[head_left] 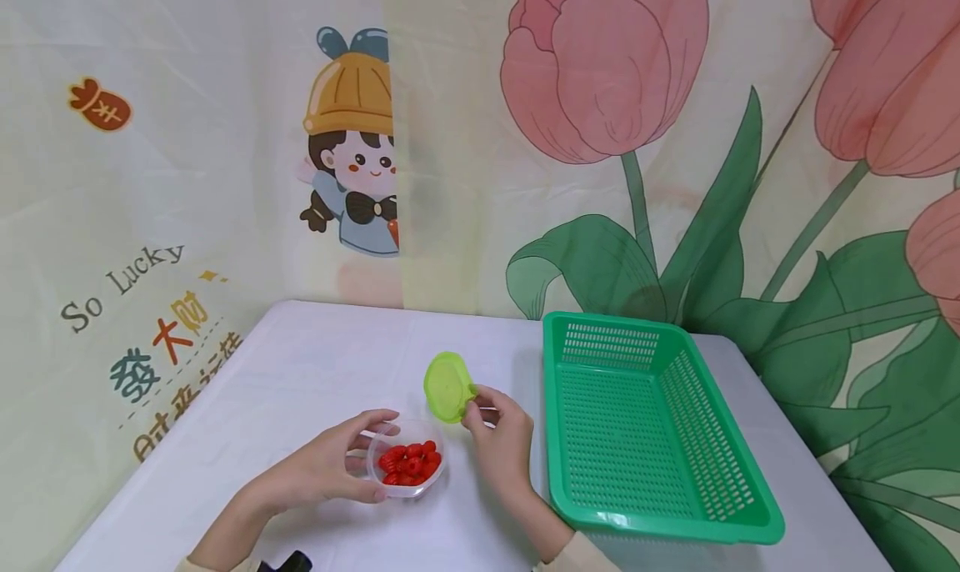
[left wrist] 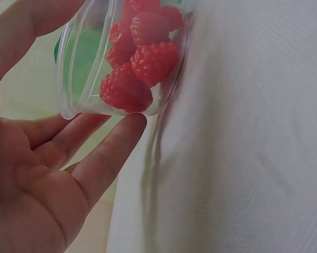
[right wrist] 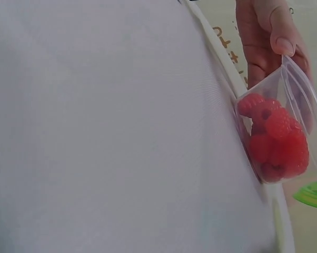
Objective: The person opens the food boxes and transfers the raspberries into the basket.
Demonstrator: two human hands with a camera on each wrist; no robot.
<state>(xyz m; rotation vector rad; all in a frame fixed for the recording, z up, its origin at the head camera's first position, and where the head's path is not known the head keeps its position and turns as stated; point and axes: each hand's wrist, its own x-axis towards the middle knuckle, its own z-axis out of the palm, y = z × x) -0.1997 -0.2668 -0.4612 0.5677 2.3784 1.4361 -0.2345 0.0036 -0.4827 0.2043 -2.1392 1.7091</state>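
tabletop [head_left: 300, 368] free leftward, basket [head_left: 622, 443] blocking right

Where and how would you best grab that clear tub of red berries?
Probably round the wall of the clear tub, from the left, as the left hand does: the tub stands upright and open, so a grip on its curved side should avoid the red berries. The right hand, holding the green lid, is to its right.

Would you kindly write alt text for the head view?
A left hand holds a clear cup of red berries on a white table, while the right hand pinches a light-green lid. A green basket stands to the right.
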